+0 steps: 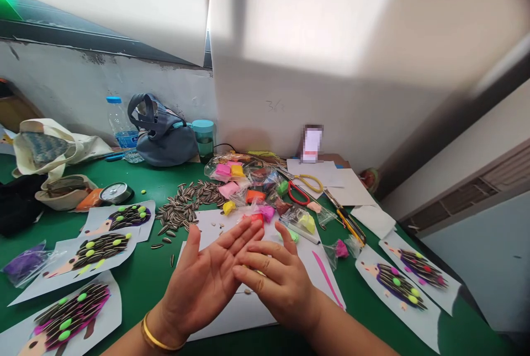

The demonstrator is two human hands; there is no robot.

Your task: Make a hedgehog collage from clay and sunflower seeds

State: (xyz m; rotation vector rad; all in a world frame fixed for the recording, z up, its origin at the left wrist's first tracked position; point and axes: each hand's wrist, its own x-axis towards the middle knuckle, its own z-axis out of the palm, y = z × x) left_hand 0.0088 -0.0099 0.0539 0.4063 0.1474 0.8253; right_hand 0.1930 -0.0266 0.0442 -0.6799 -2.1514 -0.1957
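Note:
My left hand (202,279), with a gold bangle (154,336) at its wrist, lies palm up with its fingers stretched out. Across its fingers rests my right hand (281,279), palm down and fingers extended. A bit of yellow shows beneath the right fingers; I cannot tell what it is. Both hands are above white paper (323,279) bearing a pink strip (328,280). Just beyond the fingertips are lumps of coloured modelling clay, among them a red lump (259,218), a purple-pink one (268,212) and a light green one (292,235).
Sunflower seeds (182,207) are heaped left of the clay bags. Red-handled scissors (298,193) lie behind. Hedgehog pictures (99,251) with seed spines sit on both sides of the green table (157,290). A phone (312,143), blue bag (165,141) and water bottle (120,124) stand along the wall.

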